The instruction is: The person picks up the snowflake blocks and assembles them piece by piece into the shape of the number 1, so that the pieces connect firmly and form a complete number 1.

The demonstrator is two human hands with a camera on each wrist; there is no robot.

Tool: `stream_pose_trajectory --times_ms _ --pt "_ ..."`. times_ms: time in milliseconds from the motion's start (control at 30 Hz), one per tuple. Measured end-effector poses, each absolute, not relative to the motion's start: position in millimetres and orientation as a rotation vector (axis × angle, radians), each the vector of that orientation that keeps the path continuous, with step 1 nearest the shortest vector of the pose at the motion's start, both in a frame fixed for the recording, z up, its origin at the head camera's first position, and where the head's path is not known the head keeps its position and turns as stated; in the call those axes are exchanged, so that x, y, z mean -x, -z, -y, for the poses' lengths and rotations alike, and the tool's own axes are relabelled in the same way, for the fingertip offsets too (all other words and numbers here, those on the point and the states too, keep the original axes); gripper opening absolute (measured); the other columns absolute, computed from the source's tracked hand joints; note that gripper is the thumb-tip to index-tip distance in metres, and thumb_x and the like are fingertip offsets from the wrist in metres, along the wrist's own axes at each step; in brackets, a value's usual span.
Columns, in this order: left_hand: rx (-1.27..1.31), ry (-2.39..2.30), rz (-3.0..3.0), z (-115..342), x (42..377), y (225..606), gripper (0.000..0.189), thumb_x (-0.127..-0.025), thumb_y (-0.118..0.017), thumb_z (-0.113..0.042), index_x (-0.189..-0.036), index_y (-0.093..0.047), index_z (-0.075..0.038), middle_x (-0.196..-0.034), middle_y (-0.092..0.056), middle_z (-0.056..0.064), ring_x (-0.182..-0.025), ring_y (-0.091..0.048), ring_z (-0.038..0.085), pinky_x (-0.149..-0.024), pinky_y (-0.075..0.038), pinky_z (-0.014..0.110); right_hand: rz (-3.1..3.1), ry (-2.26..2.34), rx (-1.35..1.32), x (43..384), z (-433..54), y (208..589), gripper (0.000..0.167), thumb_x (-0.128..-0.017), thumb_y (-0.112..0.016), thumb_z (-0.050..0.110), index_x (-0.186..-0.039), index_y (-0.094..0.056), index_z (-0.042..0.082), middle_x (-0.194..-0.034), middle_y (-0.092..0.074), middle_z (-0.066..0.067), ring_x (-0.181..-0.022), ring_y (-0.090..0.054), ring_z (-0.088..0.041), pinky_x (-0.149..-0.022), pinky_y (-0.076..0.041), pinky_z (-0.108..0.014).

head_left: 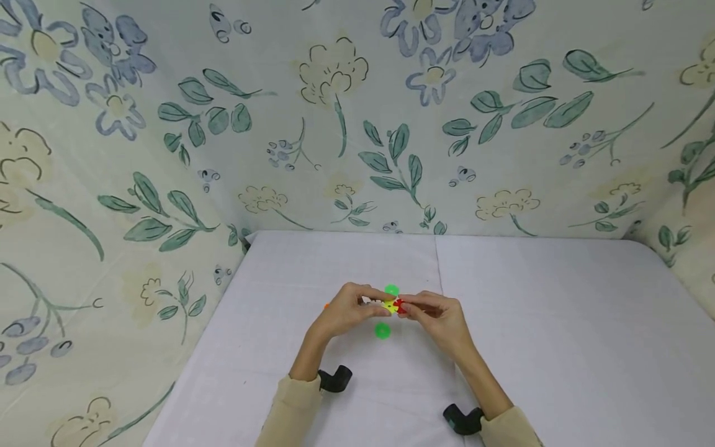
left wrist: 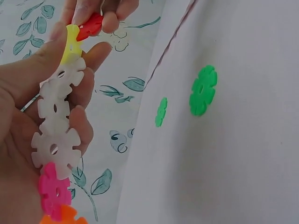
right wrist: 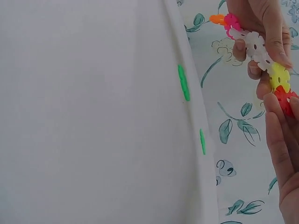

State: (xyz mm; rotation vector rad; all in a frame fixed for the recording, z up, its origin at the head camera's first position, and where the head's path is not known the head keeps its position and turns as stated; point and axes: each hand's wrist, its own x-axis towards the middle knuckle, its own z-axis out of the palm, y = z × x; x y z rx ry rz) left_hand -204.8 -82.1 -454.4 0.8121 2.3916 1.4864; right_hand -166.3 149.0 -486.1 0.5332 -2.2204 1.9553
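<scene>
My left hand holds a chain of interlocking snowflake discs, its thumb and fingertips at the yellow disc. Several white discs follow along the palm, joined to a pink disc and an orange disc at the far end. In my right hand a red disc is pinched between thumb and fingers. It meets the yellow disc's edge, and the fingertips partly cover it. Two loose green discs lie on the table, one nearer me and one just beyond the hands.
A white cloth covers the table, with a crease running away from me right of the hands. Floral fabric hangs behind it and along the left side. Black wrist mounts jut inward from both forearms.
</scene>
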Motion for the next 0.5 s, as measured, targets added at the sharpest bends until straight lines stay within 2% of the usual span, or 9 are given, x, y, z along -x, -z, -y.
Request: stream_pose_trajectory --times_ms 233,333,400,500 --pt "-0.832 -1.421 -2.429 78.6 203.9 455.5 0.032 -0.093 -0.079 -0.022 -0.123 -0.077 -0.014 -0.123 -0.076 0.001 -0.117 -0.064 0.024 -0.087 -0.053 0.035 2.274 -1.934 -0.456 168.0 -148.8 485.6 0.027 -0.094 -0.074 0.004 -0.121 -0.074 -0.001 -0.103 -0.076 -0.024 -0.081 -0.078 -0.014 -0.075 -0.064 -0.029" --pt "-0.844 -1.362 -2.494 76.3 202.5 455.9 0.035 -0.090 -0.082 -0.021 -0.125 -0.076 -0.016 -0.122 -0.077 -0.002 -0.118 -0.066 0.022 -0.092 -0.055 0.036 2.310 -1.952 -0.394 170.2 -146.9 485.8 0.030 -0.095 -0.074 0.005 -0.125 -0.072 0.000 -0.100 -0.075 -0.025 -0.079 -0.078 -0.012 -0.074 -0.064 -0.027" --pt "-0.842 -1.308 -2.565 74.9 201.9 456.4 0.036 -0.089 -0.083 -0.022 -0.124 -0.077 -0.018 -0.119 -0.078 -0.004 -0.115 -0.069 0.018 -0.093 -0.055 0.033 2.344 -1.984 -0.351 172.1 -145.2 485.6 0.031 -0.096 -0.073 0.007 -0.126 -0.070 0.000 -0.101 -0.075 -0.025 -0.079 -0.078 -0.013 -0.074 -0.064 -0.028" --pt "-0.823 -1.255 -2.655 73.7 202.4 457.8 0.037 -0.088 -0.084 -0.024 -0.124 -0.078 -0.020 -0.114 -0.079 -0.003 -0.098 -0.071 0.012 -0.082 -0.054 0.027 2.413 -2.051 -0.277 176.1 -143.4 484.4 0.032 -0.101 -0.068 0.016 -0.129 -0.068 0.000 -0.106 -0.076 -0.023 -0.085 -0.078 -0.017 -0.077 -0.064 -0.029"
